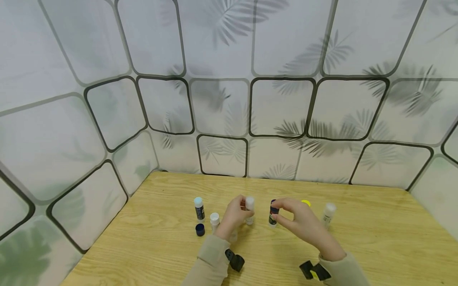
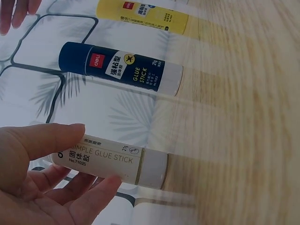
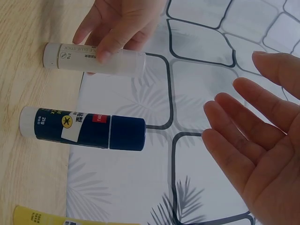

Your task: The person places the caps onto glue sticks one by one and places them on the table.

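Note:
My left hand (image 1: pixel 234 214) grips a white glue stick (image 2: pixel 103 157) with a transparent-looking cap, thumb on one side and fingers on the other. The stick stands upright on the table. To its right is an upright navy glue stick (image 3: pixel 89 131) with a white base and its navy cap on. My right hand (image 3: pixel 262 136) is beside that navy stick, fingers apart and slightly bent, with a gap between them and the cap in the right wrist view. A yellow glue stick (image 2: pixel 145 15) stands beyond, partly hidden behind the right hand in the head view.
Another white glue stick (image 1: pixel 328 214) stands at the right. On the left are a dark-labelled stick (image 1: pixel 199 209) with a pale blue top, a loose navy cap (image 1: pixel 200 229) and a white-topped stick (image 1: pixel 214 220) partly behind the left forearm. A patterned curtain (image 1: pixel 222 155) borders the wooden table (image 1: pixel 161 246).

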Available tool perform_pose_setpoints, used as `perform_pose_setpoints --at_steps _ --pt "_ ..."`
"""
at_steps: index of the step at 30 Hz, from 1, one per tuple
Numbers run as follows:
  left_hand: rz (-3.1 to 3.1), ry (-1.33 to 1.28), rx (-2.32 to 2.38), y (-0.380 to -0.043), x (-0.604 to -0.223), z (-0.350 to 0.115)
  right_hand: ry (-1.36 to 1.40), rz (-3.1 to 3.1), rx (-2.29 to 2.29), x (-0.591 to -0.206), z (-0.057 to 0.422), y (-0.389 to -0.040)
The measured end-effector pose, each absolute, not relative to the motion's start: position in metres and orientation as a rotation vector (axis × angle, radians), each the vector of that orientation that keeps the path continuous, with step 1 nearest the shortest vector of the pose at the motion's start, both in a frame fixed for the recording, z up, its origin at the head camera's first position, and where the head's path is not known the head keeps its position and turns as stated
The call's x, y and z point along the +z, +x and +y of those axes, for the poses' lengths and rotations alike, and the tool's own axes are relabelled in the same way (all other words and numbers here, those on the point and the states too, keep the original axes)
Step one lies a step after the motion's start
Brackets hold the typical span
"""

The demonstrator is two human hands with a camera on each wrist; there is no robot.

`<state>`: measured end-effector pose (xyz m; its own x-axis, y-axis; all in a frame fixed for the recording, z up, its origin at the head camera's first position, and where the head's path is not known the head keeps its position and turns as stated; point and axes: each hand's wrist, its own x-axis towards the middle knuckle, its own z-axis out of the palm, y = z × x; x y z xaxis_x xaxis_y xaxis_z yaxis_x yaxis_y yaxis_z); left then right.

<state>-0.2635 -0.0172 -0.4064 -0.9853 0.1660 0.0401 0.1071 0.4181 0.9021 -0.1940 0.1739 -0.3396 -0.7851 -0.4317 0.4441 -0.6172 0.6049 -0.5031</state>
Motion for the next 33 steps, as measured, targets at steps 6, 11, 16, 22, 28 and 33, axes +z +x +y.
perform_pose_setpoints --at_steps 6,11,16,22,28,33 --pt "2.591 0.278 1.633 -0.263 -0.406 -0.017 0.870 -2.549 0.959 -0.339 0.174 -0.194" --pt "2.598 0.278 1.627 -0.264 -0.408 -0.017 0.882 -2.546 0.967 -0.338 0.174 -0.194" --pt "2.605 0.286 1.622 -0.265 -0.409 -0.017 0.905 -2.541 0.972 -0.338 0.174 -0.194" --pt "2.605 0.301 1.616 -0.265 -0.409 -0.017 0.909 -2.550 0.975 -0.338 0.175 -0.194" --pt "2.618 0.326 1.621 -0.262 -0.405 -0.018 0.905 -2.559 0.989 -0.339 0.175 -0.193" --pt "2.694 0.402 1.653 -0.256 -0.391 -0.019 0.909 -2.549 0.987 -0.339 0.175 -0.193"
